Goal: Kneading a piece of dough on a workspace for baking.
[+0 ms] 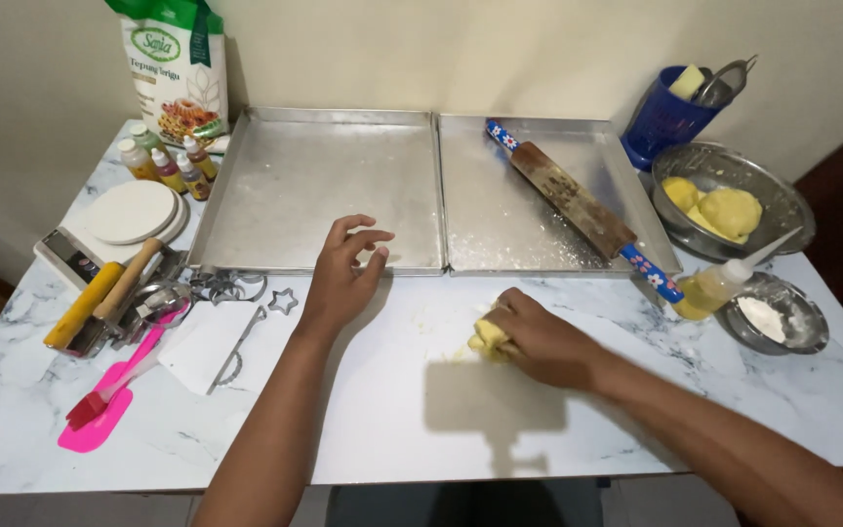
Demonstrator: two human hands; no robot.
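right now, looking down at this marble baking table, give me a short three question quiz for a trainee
1. True or false: the wooden rolling pin with blue flowered handles lies inside the right-hand metal baking tray.
2. Which hand presses the lump of yellow dough on the white marble tabletop? A) left hand B) right hand C) neither
3. Fill in: the left hand hovers open near the front edge of the left-hand metal ____.

Key
1. True, though one handle overhangs the tray's front corner.
2. B, the right hand.
3. baking tray
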